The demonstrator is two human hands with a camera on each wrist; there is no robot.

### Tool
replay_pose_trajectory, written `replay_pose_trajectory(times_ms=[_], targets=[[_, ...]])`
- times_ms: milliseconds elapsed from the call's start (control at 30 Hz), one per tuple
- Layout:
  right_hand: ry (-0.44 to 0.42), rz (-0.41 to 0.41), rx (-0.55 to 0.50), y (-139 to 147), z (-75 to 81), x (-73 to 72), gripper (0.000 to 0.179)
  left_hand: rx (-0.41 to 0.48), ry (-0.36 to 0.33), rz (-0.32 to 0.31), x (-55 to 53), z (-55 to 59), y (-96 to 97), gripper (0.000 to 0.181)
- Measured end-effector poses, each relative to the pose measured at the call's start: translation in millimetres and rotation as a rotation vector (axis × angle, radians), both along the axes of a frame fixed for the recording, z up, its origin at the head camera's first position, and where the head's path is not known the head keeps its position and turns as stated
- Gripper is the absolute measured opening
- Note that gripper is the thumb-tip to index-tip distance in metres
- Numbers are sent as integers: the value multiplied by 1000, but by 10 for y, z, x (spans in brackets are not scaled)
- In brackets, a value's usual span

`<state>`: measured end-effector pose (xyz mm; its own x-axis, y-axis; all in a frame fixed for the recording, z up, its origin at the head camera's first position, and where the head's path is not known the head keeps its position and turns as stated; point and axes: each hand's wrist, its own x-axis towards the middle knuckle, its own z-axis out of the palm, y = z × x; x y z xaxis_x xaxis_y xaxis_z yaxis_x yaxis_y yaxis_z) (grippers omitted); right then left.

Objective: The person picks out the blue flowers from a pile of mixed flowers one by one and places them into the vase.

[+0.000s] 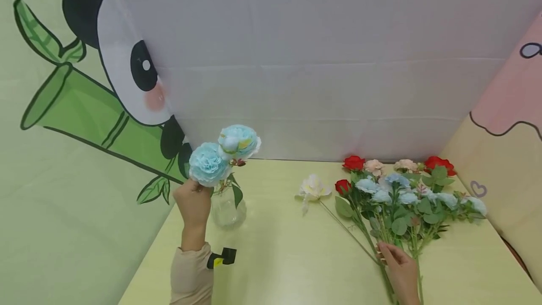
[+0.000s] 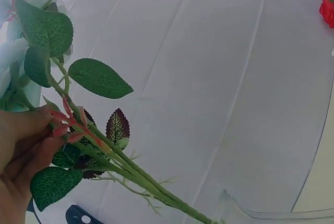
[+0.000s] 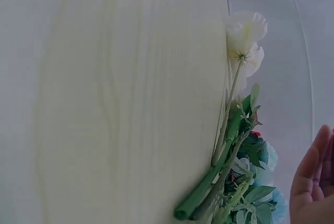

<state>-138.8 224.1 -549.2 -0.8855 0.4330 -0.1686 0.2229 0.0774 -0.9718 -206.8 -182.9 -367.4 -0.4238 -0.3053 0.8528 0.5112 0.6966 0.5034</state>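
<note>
My left hand (image 1: 194,204) pinches the stem of an artificial flower (image 1: 209,164) with pale blue blooms. In the left wrist view its green stems (image 2: 135,177) slant down to the rim of a clear glass vase (image 1: 228,211), close to its mouth. Whether the tips are inside cannot be told. Over the stems of a pile of artificial flowers (image 1: 398,196) hovers my right hand (image 1: 398,267). Its fingers (image 3: 308,169) are loosely bent with nothing visible between them, apart from the flowers in the right wrist view.
Red roses (image 1: 353,163), pale pink blooms (image 1: 405,165) and blue blooms lie together on the right of the light yellow table (image 1: 271,258). A single white flower (image 1: 314,187) lies to their left. Printed cloth walls (image 1: 313,74) stand at the back and both sides.
</note>
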Motion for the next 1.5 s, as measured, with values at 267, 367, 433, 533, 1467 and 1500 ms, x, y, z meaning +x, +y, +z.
replay_pose_trajectory(times_ms=[267,367,433,533,1467,1500], targets=[[48,-2,-18,-11,21,25,37,-6,-8,49,-84,-60,-45,32],[50,-13,-24,-16,4,25,35,15,-29,71,-111,-106,-72,33],[33,-21,-30,-17,-7,24,35,29,-48,85,-121,-142,-89,33],[-19,-33,-25,-24,-6,22,36,40,-75,110,-140,-210,-117,33],[-71,-46,-48,8,-87,37,33,109,-188,151,-253,-334,-199,15],[-74,-48,-51,9,-87,39,33,103,-181,156,-254,-339,-191,17]])
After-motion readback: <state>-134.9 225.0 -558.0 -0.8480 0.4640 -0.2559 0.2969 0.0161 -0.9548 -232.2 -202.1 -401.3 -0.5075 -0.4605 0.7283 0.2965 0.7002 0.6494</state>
